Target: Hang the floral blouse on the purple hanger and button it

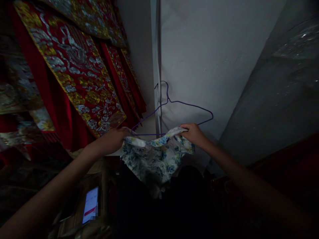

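Note:
A white cloth garment with blue and yellow flowers (161,156) is stretched between my two hands, its lower part narrowing downward. My left hand (119,137) is closed on its upper left corner. On the right, my right hand (193,132) pinches the upper right edge. Just behind the garment is a purple wire hanger (190,103), its hook up by a pale vertical post. The hanger's left corner comes close to my left hand, and its right arm runs down toward my right hand. Part of its bottom bar is hidden; whether the cloth is on it I cannot tell.
Red cloths embroidered in gold and silver (82,66) hang at the left. A pale wall (204,49) and the post (156,59) stand ahead. A lit phone (90,204) lies on a wooden surface at lower left. Clear plastic sheeting (286,76) covers the right side.

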Tool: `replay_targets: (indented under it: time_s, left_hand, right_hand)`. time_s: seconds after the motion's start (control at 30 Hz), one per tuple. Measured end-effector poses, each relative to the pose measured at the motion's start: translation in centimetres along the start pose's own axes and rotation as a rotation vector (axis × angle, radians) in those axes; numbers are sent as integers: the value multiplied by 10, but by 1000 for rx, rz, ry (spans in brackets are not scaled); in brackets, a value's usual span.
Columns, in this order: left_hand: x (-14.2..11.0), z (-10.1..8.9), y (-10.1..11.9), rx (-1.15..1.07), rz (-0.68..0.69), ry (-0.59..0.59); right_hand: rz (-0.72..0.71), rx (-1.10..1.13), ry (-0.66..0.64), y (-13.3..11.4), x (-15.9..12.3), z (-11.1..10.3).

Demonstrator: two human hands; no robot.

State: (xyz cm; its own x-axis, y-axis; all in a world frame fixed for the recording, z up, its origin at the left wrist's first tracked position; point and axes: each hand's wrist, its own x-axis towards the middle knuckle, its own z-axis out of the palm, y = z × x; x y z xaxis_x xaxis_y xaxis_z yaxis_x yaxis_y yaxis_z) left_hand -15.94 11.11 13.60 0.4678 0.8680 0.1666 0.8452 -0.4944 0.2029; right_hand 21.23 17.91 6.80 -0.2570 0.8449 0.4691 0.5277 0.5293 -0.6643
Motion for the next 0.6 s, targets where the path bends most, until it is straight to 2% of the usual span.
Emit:
replay_targets:
  time_s: [0.07,0.1,0.23,0.3,0.37,0.47,0.57,0.6]
  left_hand:
    - [13,-10,9,30,84,162]
    - [20,-14,15,21,142,205]
    - [53,-17,30,-208,353,253]
    - [69,-10,27,-302,318,336]
    - [83,-1,17,-361,232,353]
    - [93,5,0,-445,151,272]
    - [91,-6,-8,-593,106,255]
    - [89,-13,-9,-662,69,220]
  right_hand:
    - [38,23,29,-7,-5,1]
    - [47,39,38,-10,-6,4]
    - [17,141,-7,-27,-9,24]
    - [-20,189,-36,-32,-13,32]
    - [-31,180,-10,-31,-18,30]
    - [23,73,197,-18,-24,-2]
    - [103,27,450,1,-19,-54]
    - [140,47,450,5,-16,-71]
